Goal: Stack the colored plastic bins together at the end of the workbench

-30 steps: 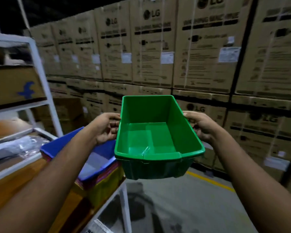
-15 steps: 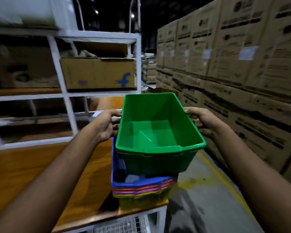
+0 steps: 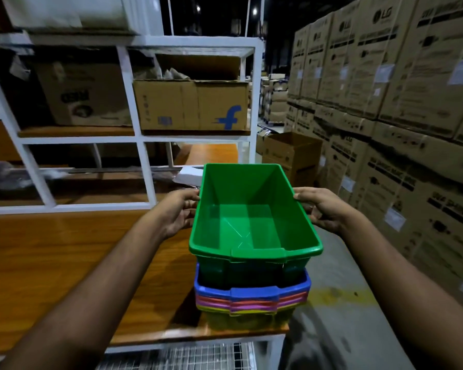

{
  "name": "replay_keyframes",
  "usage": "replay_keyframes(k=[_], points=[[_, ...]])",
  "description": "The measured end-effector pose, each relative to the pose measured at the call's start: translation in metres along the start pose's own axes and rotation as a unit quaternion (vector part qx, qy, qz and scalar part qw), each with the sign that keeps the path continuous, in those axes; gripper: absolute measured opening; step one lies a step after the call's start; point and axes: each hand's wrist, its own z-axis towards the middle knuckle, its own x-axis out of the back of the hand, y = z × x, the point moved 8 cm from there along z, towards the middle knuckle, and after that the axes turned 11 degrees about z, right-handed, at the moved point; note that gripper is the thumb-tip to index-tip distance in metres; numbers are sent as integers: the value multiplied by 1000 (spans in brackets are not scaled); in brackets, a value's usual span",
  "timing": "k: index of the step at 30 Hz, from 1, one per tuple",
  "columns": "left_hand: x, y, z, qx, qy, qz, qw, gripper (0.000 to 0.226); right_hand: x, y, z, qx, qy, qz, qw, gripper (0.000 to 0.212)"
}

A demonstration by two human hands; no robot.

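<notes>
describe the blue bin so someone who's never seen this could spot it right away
Start at the wooden workbench and go to its right end, where a stack of nested plastic bins sits at the corner. The blue bin is the top one of that resting stack, directly beneath the green bin gripped by both hands. Its blue rim lies above thin orange, pink and yellow rims.

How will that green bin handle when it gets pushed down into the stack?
The green bin is empty, thin plastic, so probably light. Its tapered walls should nest into the blue bin, though it may jam if tilted. Both hands hold its rim, which looks stiff enough.
</notes>
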Motion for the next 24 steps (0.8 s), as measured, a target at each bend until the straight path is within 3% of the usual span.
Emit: replay_keyframes(k=[8, 13, 17, 21, 24], points=[[-4, -39, 2, 3, -21, 60, 998, 26, 22, 43, 6, -25, 36, -104, 994, 32], [12, -52, 1, -46, 57, 167, 983, 27, 22, 49, 0, 0, 29, -153, 988, 30], [17, -51, -11, -83, 132, 268, 951, 27, 19, 55, -9, 19, 38, -218, 975, 25], [10, -50, -24, -95, 147, 297, 939, 32, 5, 45, -17, 56, 53, -370, 926, 24], [8, -40, -43, -111, 159, 354, 915, 39, -10, 41, -20, 88, 65, -543, 833, 33]])
